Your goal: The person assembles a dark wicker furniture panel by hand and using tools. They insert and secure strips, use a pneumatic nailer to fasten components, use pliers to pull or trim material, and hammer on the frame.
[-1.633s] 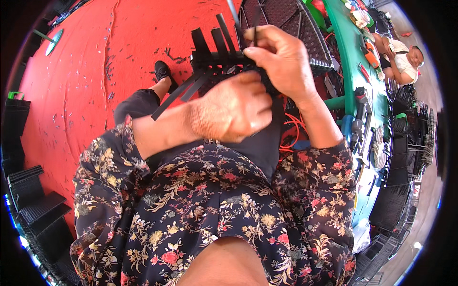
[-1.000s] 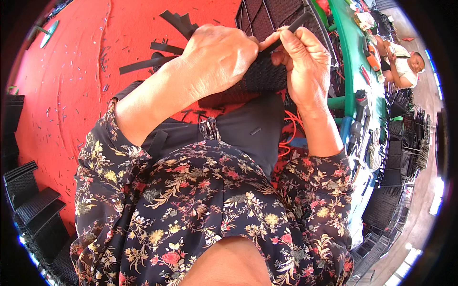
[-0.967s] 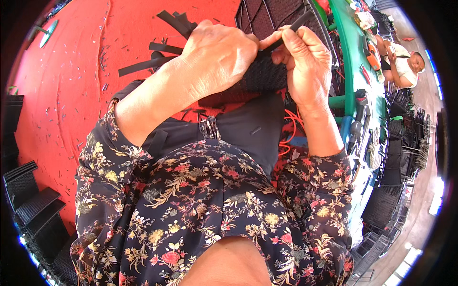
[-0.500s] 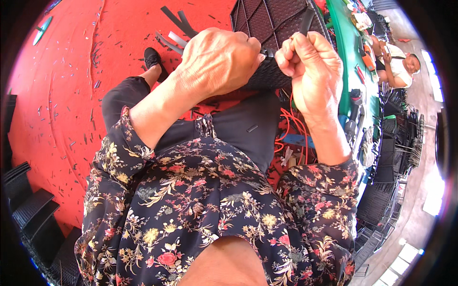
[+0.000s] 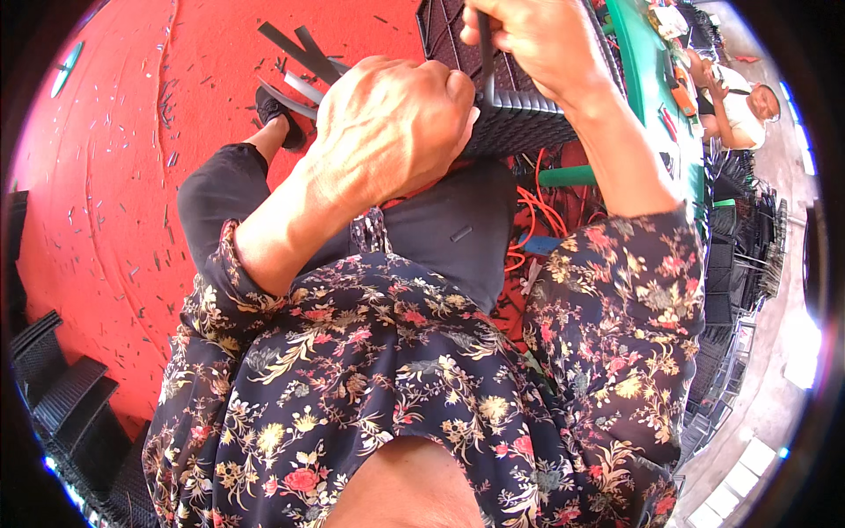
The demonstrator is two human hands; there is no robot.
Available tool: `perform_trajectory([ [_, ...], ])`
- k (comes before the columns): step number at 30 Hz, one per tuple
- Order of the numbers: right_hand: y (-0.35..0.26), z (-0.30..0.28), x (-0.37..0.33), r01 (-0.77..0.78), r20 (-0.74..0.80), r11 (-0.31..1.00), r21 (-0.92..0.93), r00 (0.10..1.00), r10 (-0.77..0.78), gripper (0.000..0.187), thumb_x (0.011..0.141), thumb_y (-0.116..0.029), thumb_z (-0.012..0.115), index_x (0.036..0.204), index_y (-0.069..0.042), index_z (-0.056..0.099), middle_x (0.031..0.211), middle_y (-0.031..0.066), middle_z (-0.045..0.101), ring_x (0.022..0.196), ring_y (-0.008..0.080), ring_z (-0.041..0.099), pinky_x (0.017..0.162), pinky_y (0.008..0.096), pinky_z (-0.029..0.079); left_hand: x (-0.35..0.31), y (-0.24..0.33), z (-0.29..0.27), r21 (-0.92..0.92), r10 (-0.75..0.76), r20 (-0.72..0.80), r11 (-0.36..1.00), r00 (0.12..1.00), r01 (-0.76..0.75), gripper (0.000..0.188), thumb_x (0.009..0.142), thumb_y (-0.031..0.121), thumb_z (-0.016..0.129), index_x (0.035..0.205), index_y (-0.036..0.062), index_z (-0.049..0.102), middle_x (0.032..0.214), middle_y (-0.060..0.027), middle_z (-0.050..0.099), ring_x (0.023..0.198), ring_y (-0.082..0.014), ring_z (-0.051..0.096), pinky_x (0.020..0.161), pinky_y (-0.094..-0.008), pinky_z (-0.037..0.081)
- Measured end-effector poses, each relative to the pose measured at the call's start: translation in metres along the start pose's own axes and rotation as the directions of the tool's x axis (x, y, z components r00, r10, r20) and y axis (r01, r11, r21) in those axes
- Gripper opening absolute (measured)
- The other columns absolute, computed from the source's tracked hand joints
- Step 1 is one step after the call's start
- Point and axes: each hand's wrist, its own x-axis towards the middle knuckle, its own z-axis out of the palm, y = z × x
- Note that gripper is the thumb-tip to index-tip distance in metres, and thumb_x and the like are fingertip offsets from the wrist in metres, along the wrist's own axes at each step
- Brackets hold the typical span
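Observation:
A dark woven piece (image 5: 535,123), box-like with a ribbed lattice on one face, stands in front of my lap. My left hand (image 5: 392,123) is closed at its near left corner. Dark flat plastic strips (image 5: 304,55), and a paler one, stick out from the far side of that fist; its fingertips are hidden. Above the woven edge, my right hand (image 5: 546,40) is closed on a dark weaving strip (image 5: 486,57). That strip runs down from my fingers to the woven corner beside my left hand.
Red floor covering (image 5: 114,220) carries many scattered dark offcuts. An orange cord (image 5: 534,216) lies right of my lap. Farther right, a green-edged table (image 5: 635,53) holds tools, and a person in a white top (image 5: 738,110) sits beyond it. Dark woven pieces (image 5: 75,392) are stacked at lower left.
My right hand has moved up and slightly left, drawing the strip upright above the woven edge. My left hand has shifted slightly left and down, still closed.

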Motion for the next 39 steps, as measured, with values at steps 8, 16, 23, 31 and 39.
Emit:
perform_trajectory([
  [8, 0.047, 0.014, 0.024, -0.162, 0.217, 0.912, -0.378, 0.941, 0.258, 0.021, 0.079, -0.016, 0.063, 0.065, -0.001, 0.061, 0.058, 0.0124, 0.061, 0.054, 0.02, 0.062, 0.054, 0.0335, 0.049, -0.005, -0.001, -0.009, -0.026, 0.022, -0.039, 0.999, 0.999, -0.023, 0.023, 0.078, 0.013, 0.064, 0.101, 0.0099, 0.06, 0.067, -0.007, 0.054, 0.061, -0.0278, 0.058, 0.056, -0.0388, 0.046],
  [16, 0.059, -0.001, 0.026, 0.03, 0.344, 0.9, -0.434, 0.929, 0.136, 0.024, 0.075, -0.012, 0.064, 0.097, 0.0, 0.065, 0.068, 0.0128, 0.064, 0.065, 0.0194, 0.064, 0.062, 0.032, 0.05, -0.007, -0.01, -0.004, -0.072, 0.1, 0.013, 0.993, 0.995, -0.099, 0.031, 0.079, 0.008, 0.059, 0.111, 0.0113, 0.062, 0.067, -0.0057, 0.053, 0.061, -0.0246, 0.059, 0.052, -0.0377, 0.047],
  [23, 0.016, -0.023, 0.013, -0.179, 0.541, 0.978, 0.11, 0.836, 0.093, 0.087, 0.072, 0.01, 0.054, 0.146, -0.002, 0.011, 0.091, 0.0135, 0.062, 0.081, 0.0184, 0.063, 0.073, 0.0309, 0.052, -0.006, -0.016, -0.006, -0.102, 0.067, 0.068, 0.993, 0.995, -0.06, 0.035, 0.076, 0.006, 0.063, 0.111, 0.0115, 0.061, 0.071, -0.0071, 0.056, 0.063, -0.0281, 0.06, 0.052, -0.0385, 0.048],
  [31, 0.035, -0.025, 0.014, 0.092, 0.586, 0.975, -0.201, 0.809, 0.044, 0.03, 0.073, 0.004, 0.054, 0.101, 0.001, 0.063, 0.08, 0.0092, 0.065, 0.074, 0.0144, 0.063, 0.067, 0.0276, 0.05, -0.003, -0.013, -0.015, -0.123, 0.029, 0.124, 0.992, 0.992, -0.013, 0.038, 0.075, 0.011, 0.066, 0.112, 0.0119, 0.06, 0.072, -0.008, 0.054, 0.065, -0.0296, 0.059, 0.054, -0.0393, 0.047],
  [39, 0.025, -0.022, 0.014, 0.237, 0.666, 0.929, -0.284, 0.746, 0.013, 0.014, 0.075, -0.002, 0.051, 0.081, -0.001, 0.064, 0.075, 0.0106, 0.065, 0.066, 0.0211, 0.063, 0.06, 0.0299, 0.048, -0.006, -0.009, -0.022, -0.134, 0.043, 0.079, 0.99, 0.996, -0.032, 0.04, 0.073, 0.011, 0.068, 0.112, 0.013, 0.061, 0.069, -0.0068, 0.051, 0.061, -0.0277, 0.056, 0.052, -0.0391, 0.045],
])
